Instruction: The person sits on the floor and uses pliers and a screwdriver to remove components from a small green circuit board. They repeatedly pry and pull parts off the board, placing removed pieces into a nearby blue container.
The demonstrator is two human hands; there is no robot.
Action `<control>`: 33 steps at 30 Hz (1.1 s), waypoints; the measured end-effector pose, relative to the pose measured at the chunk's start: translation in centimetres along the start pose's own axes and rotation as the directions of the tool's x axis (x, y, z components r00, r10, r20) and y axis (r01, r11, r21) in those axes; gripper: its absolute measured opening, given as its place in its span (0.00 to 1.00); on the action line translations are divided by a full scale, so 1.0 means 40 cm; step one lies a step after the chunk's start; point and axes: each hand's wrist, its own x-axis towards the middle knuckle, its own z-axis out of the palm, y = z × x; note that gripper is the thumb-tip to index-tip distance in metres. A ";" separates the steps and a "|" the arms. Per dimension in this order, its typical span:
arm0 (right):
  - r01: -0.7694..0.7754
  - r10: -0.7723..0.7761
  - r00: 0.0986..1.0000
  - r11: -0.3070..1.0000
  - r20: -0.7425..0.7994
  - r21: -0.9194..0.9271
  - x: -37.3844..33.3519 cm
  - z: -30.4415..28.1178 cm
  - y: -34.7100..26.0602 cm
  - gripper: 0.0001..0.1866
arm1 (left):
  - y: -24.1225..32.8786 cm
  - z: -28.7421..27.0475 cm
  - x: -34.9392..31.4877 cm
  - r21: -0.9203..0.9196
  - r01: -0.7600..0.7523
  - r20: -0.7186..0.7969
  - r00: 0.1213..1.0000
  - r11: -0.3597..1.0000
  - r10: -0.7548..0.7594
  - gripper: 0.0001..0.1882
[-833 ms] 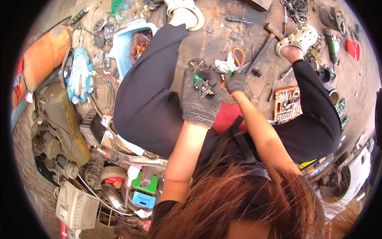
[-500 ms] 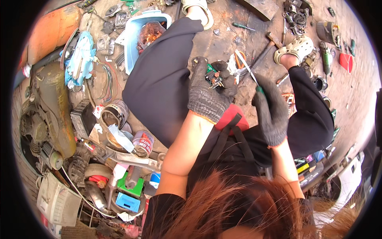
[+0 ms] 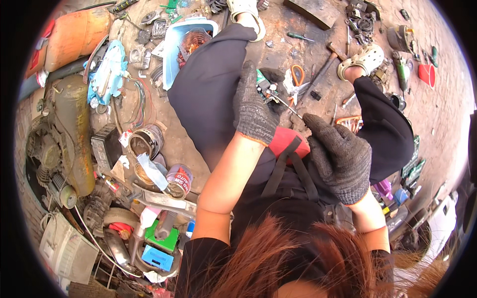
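In a dark grey knitted glove, my left hand (image 3: 254,111) is closed round a small green circuit board (image 3: 262,79) with metal and dark parts on it, held above the ground between my knees. My right hand (image 3: 344,156), gloved the same way, grips a screwdriver (image 3: 289,107). The thin metal shaft points left and its tip meets the board's lower right part. My fingers cover the screwdriver's handle. Past the board, orange-handled scissors (image 3: 297,74) lie by a crumpled white scrap (image 3: 291,88).
A light blue basin (image 3: 171,62) with a clear bowl in it stands beyond my left knee. Open tins (image 3: 179,180), an orange cylinder (image 3: 79,37) and scrap parts crowd the left. A hammer (image 3: 322,70), another screwdriver (image 3: 300,37) and a red cup (image 3: 426,75) lie ahead and right.
The screwdriver has swung down from pointing up and away, and its tip now meets the board. My right hand has turned and its fingers have closed in toward my left hand.
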 end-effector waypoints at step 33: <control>0.418 -0.400 0.905 0.774 0.144 -0.476 0.004 0.028 0.007 0.25 | -0.018 -0.025 0.034 0.260 -0.103 -0.123 0.983 0.960 0.138 0.19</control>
